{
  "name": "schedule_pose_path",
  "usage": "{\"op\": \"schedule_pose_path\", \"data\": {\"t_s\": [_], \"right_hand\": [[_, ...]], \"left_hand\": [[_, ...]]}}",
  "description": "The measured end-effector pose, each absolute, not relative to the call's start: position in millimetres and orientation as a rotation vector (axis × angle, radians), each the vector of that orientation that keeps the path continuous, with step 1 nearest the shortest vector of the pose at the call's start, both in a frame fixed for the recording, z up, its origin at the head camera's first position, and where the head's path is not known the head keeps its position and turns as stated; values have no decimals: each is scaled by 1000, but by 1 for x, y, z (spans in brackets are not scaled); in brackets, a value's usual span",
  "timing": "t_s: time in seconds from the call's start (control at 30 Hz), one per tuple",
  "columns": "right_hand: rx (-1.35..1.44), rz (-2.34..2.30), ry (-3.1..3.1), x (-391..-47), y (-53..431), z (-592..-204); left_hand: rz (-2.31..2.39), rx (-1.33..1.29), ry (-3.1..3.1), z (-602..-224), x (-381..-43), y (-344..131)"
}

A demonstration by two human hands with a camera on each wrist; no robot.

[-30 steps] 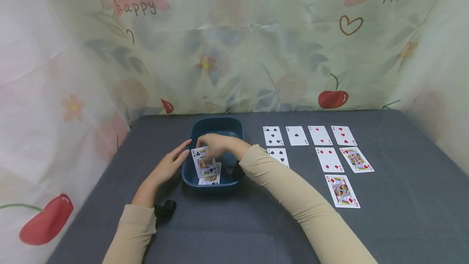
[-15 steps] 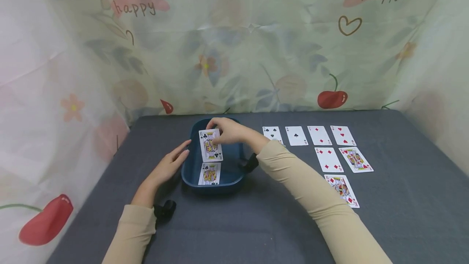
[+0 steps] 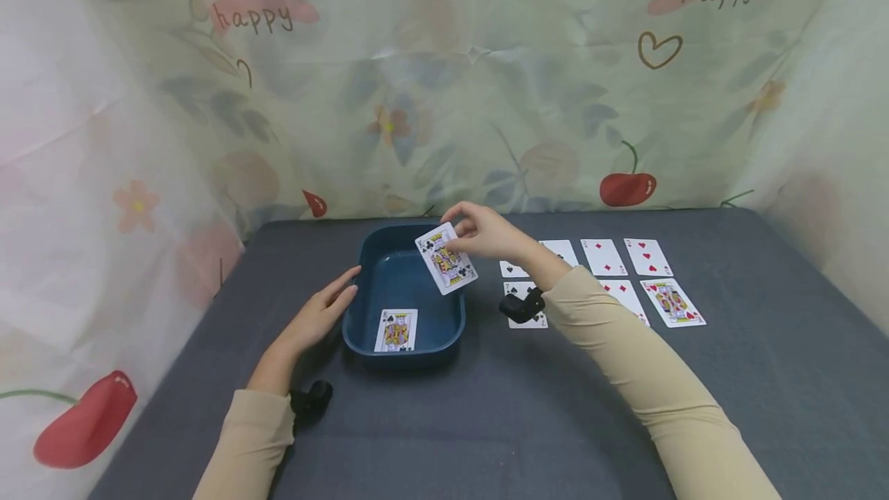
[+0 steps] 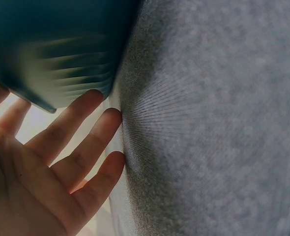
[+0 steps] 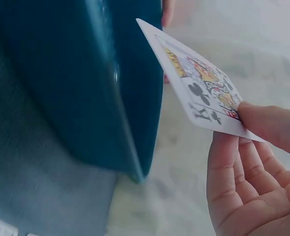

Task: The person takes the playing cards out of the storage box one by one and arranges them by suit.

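My right hand (image 3: 486,234) pinches a king of clubs playing card (image 3: 446,259) between thumb and fingers, above the right rim of the blue tray. In the right wrist view the card (image 5: 199,83) tilts, face visible, with the thumb (image 5: 273,123) on its face. The blue tray (image 3: 354,307) stands left of the middle of the table. Inside it, near the front wall, lies a king of spades card (image 3: 397,330). My left hand (image 3: 316,322) rests at the tray's left side with its fingers extended; in the left wrist view the fingers (image 4: 81,118) touch or nearly touch the tray wall (image 4: 61,64).
Right of the tray, cards lie face up in columns: a black-suit column partly behind my right wrist, a club card (image 3: 559,251), a diamond card (image 3: 603,257), a heart card (image 3: 648,257) and a king of hearts (image 3: 672,302). My right sleeve (image 3: 625,346) covers others.
My right hand has lifted the king of clubs out of the tray and moved it up and to the right. The king of spades stays inside. My left hand stays in place.
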State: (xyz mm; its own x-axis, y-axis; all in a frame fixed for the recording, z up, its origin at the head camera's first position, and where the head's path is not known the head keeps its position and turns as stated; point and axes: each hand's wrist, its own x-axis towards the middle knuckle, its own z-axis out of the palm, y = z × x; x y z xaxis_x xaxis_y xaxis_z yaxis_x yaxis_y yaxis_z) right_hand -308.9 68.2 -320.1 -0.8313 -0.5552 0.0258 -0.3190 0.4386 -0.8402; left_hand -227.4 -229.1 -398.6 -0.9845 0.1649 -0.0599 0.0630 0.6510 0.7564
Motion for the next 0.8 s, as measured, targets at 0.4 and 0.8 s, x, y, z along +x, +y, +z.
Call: {"op": "schedule_pose_path", "data": {"t_s": [0.4, 0.8], "right_hand": [[-603, -1474, 2477, -296, 131, -339], [-353, -1459, 2577, -292, 195, -360]], "left_hand": [[1234, 181, 2748, -400, -228, -229], [1241, 183, 2743, -400, -228, -229]]}}
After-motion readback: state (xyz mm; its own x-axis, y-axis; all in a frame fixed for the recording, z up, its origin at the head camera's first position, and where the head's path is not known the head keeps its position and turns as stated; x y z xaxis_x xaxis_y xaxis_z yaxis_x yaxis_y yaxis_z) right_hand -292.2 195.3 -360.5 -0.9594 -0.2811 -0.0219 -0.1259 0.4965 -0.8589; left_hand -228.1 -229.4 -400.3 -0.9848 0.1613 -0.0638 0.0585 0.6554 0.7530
